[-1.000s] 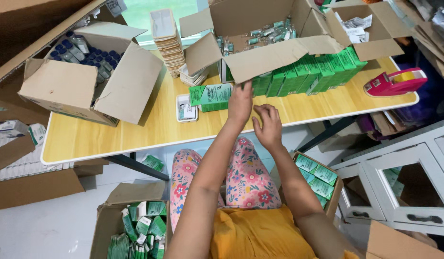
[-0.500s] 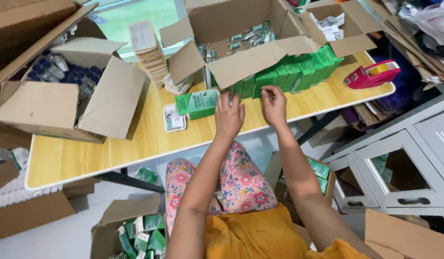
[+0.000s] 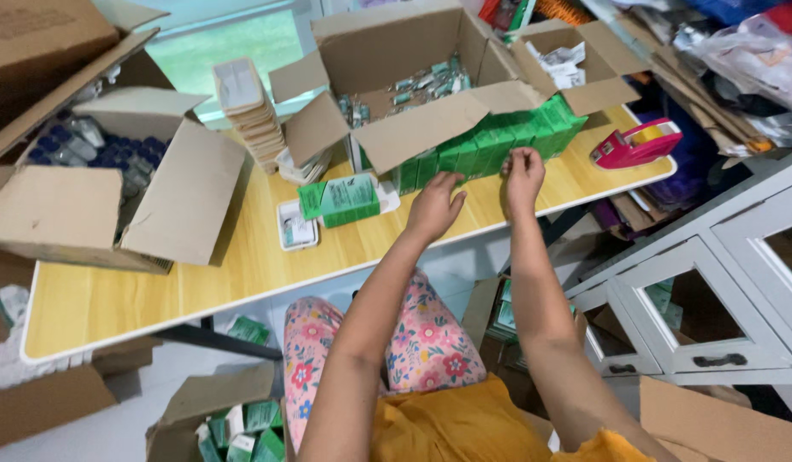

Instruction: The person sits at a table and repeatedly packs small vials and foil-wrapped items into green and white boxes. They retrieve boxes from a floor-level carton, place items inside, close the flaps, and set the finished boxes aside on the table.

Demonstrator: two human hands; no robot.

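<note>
Since the frame 0.5 s earlier, both hands have shifted away from the single flat green carton and toward the row of green cartons (image 3: 490, 145), with the right hand moving farther along that row.

**Location.** The row stands on edge on the yellow table (image 3: 242, 257), pressed against the front flap of the large open cardboard box (image 3: 396, 85). All positions below are given relative to this row.

**Left hand** (image 3: 434, 205): just in front of the row's near end, fingers loosely curled, fingertips touching or almost touching the cartons. Whether it grips anything cannot be told.

**Right hand** (image 3: 522, 175): at the middle of the row, fingers pinched at the top edge of 1 carton; the pinch appears closed on it, though the contact is small in the picture.

**Handling.** The cartons are probably light, thin-walled and easily dented. Judged best hold: thumb and fingers across the 2 broad faces near the top edge.

**Pose.** Both forearms extend straight forward from the seated body, wrists level, palms down.

**Surroundings.** A flat green carton (image 3: 340, 199) lies on a white tray left of the row; a red tape dispenser (image 3: 635, 144) sits to the row's right.
</note>
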